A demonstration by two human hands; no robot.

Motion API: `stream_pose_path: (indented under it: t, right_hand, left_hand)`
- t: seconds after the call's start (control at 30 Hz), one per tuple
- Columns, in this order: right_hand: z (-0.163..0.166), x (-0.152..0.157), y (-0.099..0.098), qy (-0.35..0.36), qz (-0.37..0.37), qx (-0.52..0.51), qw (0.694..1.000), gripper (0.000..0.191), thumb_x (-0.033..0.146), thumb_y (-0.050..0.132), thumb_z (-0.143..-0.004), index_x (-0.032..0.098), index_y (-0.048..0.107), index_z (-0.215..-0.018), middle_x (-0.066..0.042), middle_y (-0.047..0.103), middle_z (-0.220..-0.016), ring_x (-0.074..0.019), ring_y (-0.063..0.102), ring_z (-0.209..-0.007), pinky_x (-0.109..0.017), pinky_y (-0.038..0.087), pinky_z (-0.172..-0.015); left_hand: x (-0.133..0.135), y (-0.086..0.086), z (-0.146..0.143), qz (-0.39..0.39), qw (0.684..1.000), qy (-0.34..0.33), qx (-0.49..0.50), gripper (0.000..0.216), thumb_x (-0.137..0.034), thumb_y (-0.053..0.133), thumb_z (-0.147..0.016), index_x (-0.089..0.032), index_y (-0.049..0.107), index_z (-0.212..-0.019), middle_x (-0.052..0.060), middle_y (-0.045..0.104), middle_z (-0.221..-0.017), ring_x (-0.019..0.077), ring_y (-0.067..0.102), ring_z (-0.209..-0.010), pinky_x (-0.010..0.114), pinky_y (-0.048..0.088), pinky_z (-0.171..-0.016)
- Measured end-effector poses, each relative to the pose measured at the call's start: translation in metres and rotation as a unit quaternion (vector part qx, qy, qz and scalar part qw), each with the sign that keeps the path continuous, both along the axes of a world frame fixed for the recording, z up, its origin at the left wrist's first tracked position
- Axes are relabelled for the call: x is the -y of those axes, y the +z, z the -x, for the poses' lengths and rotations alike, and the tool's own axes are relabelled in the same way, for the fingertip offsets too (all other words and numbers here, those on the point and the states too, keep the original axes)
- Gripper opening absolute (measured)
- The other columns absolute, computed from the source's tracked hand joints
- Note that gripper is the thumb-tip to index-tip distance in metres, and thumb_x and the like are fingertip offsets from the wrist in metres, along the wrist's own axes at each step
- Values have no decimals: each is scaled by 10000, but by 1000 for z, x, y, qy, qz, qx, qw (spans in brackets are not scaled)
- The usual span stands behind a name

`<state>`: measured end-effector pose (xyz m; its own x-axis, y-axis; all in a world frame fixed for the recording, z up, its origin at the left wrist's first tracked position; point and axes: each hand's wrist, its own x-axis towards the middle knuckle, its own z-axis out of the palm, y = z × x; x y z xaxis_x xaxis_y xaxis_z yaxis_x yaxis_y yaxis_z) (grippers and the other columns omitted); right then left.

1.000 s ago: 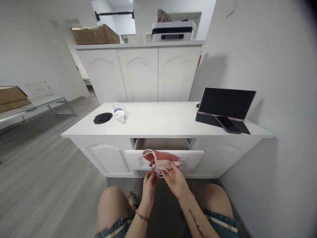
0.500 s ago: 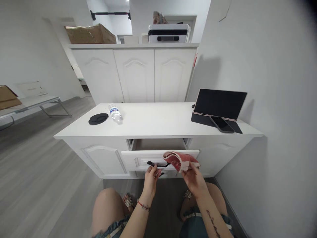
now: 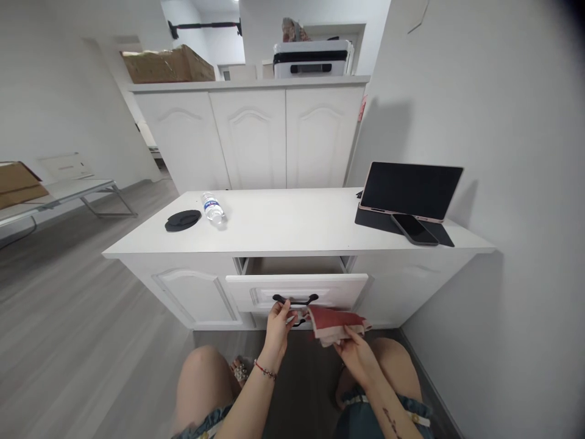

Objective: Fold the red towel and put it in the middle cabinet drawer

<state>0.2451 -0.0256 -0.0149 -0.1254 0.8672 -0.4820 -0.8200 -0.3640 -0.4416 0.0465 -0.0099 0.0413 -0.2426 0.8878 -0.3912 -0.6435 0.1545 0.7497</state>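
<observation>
Counter (image 3: 274,222) bears bottle (image 3: 212,208), tablet (image 3: 411,190), phone (image 3: 414,229); cabinets (image 3: 249,137) rise behind. Below, left hand (image 3: 276,330) grips the handle (image 3: 300,302) of the open drawer (image 3: 297,285); right hand (image 3: 357,353) pinches red cloth (image 3: 336,322) beside it.

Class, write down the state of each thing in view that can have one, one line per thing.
Drawer, pulled partly open
Black handle, apparently gripped by the left hand
Red cloth, folded, held in the right hand
Bottle, lying on its side
Tablet, propped up, screen dark
Phone, face up, screen dark
Back cabinet doors, shut
White case, shut
</observation>
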Motion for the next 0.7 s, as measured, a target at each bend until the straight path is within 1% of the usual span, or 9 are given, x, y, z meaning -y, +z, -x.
stream_pose_path:
  t: [0.07,0.17,0.27,0.37,0.47,0.53,0.63,0.7]
  right_hand:
    - [9,12,-15,18,-17,34,999,219,146,736,-637,208,646,-828,9,717,-828,-158,659,-753,-295,544,-691]
    - [25,32,-43,57,-29,92,994,283,219,773,-588,200,655,-845,-21,722,-875,-206,659,-844,-324,527,-739]
    - [40,51,-71,98,-6,135,986,331,305,780,-548,201,650,-833,-41,723,-873,-240,662,-850,-337,512,-725]
    - [52,63,-93,119,23,181,976,338,339,766,-510,207,634,-792,-37,718,-787,-255,668,-801,-329,501,-676]
    - [62,66,-105,132,36,208,968,317,337,745,-488,208,616,-748,-33,697,-682,-268,667,-743,-311,479,-590]
    - [66,65,-110,134,29,214,967,301,326,738,-462,206,597,-700,-35,680,-633,-277,663,-717,-303,462,-547]
    - [68,62,-119,123,19,223,967,295,325,734,-428,206,568,-641,-32,661,-592,-277,659,-696,-314,472,-562]
    - [69,62,-125,119,20,233,965,314,339,736,-418,203,571,-648,-26,651,-573,-273,657,-684,-330,488,-592]
  left_hand:
    - [-5,-1,1,-4,1000,4,0,448,-397,855,-481,-183,514,-675,-51,554,-635,91,579,-584,264,497,-644]
    - [-13,-2,4,-1,1000,-4,-3,453,-403,857,-473,-181,502,-647,-49,553,-634,86,574,-577,266,490,-652]
    - [-21,-3,7,13,1000,-14,-7,463,-411,860,-457,-181,502,-637,-48,554,-641,80,560,-570,265,481,-643]
    - [-30,-5,9,13,1000,-22,-10,463,-416,859,-455,-184,503,-640,-50,546,-634,80,550,-566,270,476,-643]
    - [-37,-6,11,5,999,-27,-18,453,-421,852,-472,-187,500,-636,-49,537,-629,85,549,-574,277,475,-654]
    - [-42,-6,12,7,999,-31,-24,452,-426,847,-481,-190,494,-634,-49,533,-635,87,549,-583,280,475,-662]
    - [-50,-4,13,11,999,-33,-31,464,-439,846,-474,-191,490,-638,-42,542,-670,91,553,-599,285,477,-666]
    - [-54,-2,12,9,999,-33,-33,471,-445,847,-465,-192,491,-641,-34,554,-695,93,555,-606,285,475,-657]
